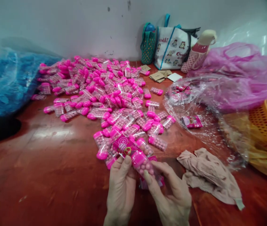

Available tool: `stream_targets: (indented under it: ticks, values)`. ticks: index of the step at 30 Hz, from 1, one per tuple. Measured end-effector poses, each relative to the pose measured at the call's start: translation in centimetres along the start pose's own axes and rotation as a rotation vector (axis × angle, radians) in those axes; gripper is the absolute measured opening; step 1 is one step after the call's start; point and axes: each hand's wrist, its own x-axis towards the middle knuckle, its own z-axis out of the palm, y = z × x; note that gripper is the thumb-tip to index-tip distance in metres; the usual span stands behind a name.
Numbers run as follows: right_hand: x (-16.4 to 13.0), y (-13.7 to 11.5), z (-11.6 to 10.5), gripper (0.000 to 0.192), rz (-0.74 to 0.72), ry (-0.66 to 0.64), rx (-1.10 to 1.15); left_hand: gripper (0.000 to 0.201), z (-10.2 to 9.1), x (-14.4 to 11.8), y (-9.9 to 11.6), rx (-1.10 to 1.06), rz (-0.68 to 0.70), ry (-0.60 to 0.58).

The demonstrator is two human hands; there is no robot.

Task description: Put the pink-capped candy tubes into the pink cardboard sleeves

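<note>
In the head view my left hand (pixel 122 185) pinches a printed pink label (pixel 124 145) between thumb and fingers. My right hand (pixel 171 193) grips a small clear candy container (pixel 143 163) with a bright pink cap and pink balls inside. The container is tilted, its cap towards my left hand and close to the label. Just beyond my hands spreads a large heap of similar pink-capped containers (pixel 114 91). Partly hidden under my right hand, more pink printed pieces (pixel 145 183) lie on the red-brown table (pixel 60 175).
A crumpled beige cloth (pixel 210 175) lies at right. Behind it are clear plastic with a pink packet (pixel 192 121), a yellow basket (pixel 262 121) and a pink bag (pixel 243 62). A blue bag (pixel 6 81) stands left. A white tote (pixel 173 47) and two bottles stand by the wall.
</note>
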Motion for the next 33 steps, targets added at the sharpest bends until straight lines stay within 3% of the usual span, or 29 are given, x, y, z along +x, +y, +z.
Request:
stream_targets:
  ticks: [6,10,15,24,26,30,33]
  values:
    - [-0.6,0.5,0.6,0.018,0.138,0.061,0.139,0.030,-0.2,0.0,0.1,-0.101,-0.237,0.014]
    - [-0.6,0.3,0.7,0.015,0.239,0.040,0.219,0.031,-1.3,0.4,-0.1,-0.016,-0.157,-0.092]
    - [-1.2,0.5,0.8,0.024,0.073,0.026,0.082,0.028,-2.2,0.4,-0.6,0.020,0.031,-0.118]
    - [-1.5,1.3,0.9,0.036,-0.057,0.044,0.024,0.031,-1.4,0.8,0.3,0.027,-0.138,-0.274]
    - [-1.0,1.2,0.8,0.029,0.014,0.010,0.111,0.031,-1.6,1.1,0.2,0.022,-0.143,-0.295]
    - [-0.4,0.9,0.7,0.008,0.290,-0.078,0.262,0.028,-1.8,1.2,-0.1,0.018,-0.056,-0.296]
    - [-0.3,0.6,0.7,0.006,0.279,-0.103,0.191,0.025,-1.5,1.0,-0.2,0.020,-0.039,-0.248]
